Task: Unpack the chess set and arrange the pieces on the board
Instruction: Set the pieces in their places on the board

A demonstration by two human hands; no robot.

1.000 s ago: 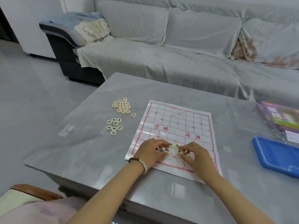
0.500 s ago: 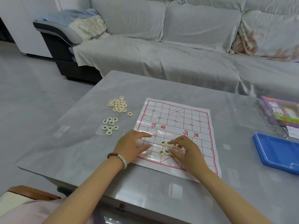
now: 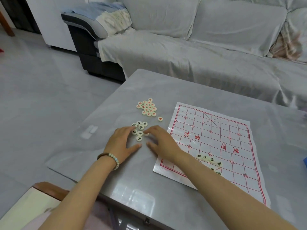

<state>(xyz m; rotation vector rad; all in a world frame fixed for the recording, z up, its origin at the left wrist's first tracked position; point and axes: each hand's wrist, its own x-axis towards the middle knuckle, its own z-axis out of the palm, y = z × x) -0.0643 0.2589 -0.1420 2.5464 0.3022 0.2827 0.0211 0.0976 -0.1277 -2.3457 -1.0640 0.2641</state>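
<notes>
Both forearms reach out over the grey table (image 3: 166,90), to the left of the board. The left hand (image 3: 122,141) lies palm down with its thumb stretched out to the right, a beaded bracelet (image 3: 110,157) at its wrist. Its fingers are spread and only gently bent, their tips at the left edge of the black-lettered cluster (image 3: 140,127). The right hand (image 3: 162,141) mirrors it, palm down, thumb pointing left, its fingertips at the cluster's right edge and over one piece there (whether they pinch that piece I cannot tell). Neither hand is closed round anything that shows.

The cluster is a handful of cream round discs with black characters, lying flat on the bare table between the two hands. Just beyond it sits a red-lettered pile (image 3: 147,107) of the same discs, with a single red piece (image 3: 160,119) apart at its near right. The board (image 3: 224,130) is a thin white sheet printed with a red grid, lying flat on the table. A short row of black-lettered pieces (image 3: 205,157) rests near its near edge, partly behind the right forearm.
</notes>
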